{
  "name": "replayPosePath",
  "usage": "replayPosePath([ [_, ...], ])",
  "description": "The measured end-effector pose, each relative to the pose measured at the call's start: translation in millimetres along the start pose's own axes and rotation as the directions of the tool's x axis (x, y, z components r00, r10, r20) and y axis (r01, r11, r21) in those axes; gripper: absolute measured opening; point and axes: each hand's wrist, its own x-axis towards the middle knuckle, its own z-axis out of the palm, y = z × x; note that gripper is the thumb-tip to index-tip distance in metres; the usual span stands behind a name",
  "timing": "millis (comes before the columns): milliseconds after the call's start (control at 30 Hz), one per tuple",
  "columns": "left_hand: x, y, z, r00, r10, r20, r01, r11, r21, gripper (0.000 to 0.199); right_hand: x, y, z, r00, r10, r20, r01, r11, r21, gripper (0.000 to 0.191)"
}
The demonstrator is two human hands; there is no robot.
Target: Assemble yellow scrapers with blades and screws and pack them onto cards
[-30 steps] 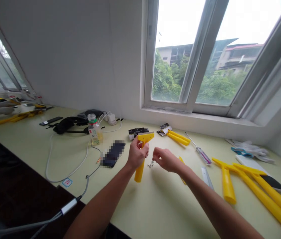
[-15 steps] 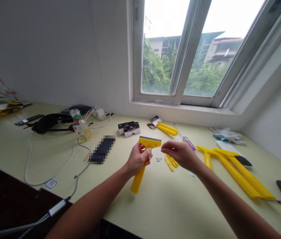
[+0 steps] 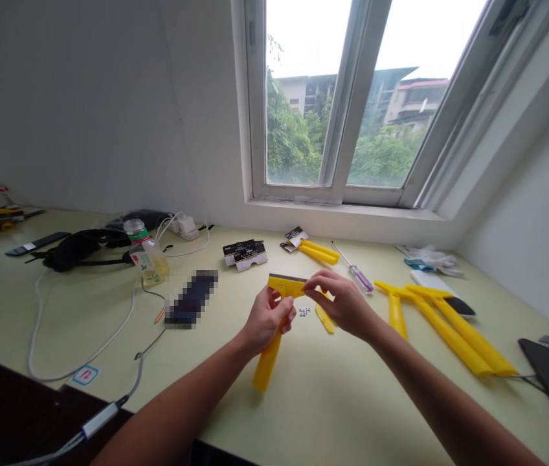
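My left hand (image 3: 270, 318) is wrapped round the upper handle of a yellow scraper (image 3: 268, 362), its T-shaped head up and a dark blade along the top edge. At the head's right end, my right hand (image 3: 337, 299) touches it with thumb and fingertips pinched together; anything between them is too small to make out. Just right of the scraper lie several small metal nuts (image 3: 305, 312). Flat yellow plastic pieces (image 3: 324, 318) lie partly hidden beneath my right hand.
A screwdriver (image 3: 360, 279) and more yellow scrapers (image 3: 459, 330) lie to the right. Behind are black cardboard packages (image 3: 245, 254) and packaged yellow handles (image 3: 320, 251). A bottle (image 3: 147, 255), a blurred-out dark phone-like object (image 3: 191, 299) and cables (image 3: 133, 317) occupy the left.
My right hand has moved left from beside the scraper head onto its right end. My left hand keeps its hold on the scraper. The whole view has shifted slightly.
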Motion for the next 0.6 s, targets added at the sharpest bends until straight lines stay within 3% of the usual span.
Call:
replayPosePath([
  [300, -1.5, -0.5, 2.0, 1.000, -0.008, -0.013, 0.007, 1.000, -0.011, 0.033, -2.4, 8.8, 11.6, 0.998, 0.036, -0.059, -0.025, 0.984, 0.177, 0.010],
  [600, -2.1, 0.1, 2.8, 0.999, -0.027, -0.036, 0.030, 0.997, 0.065, 0.028, -0.4, 4.5, 16.9, 0.984, 0.103, -0.144, -0.071, 0.974, 0.213, 0.002],
])
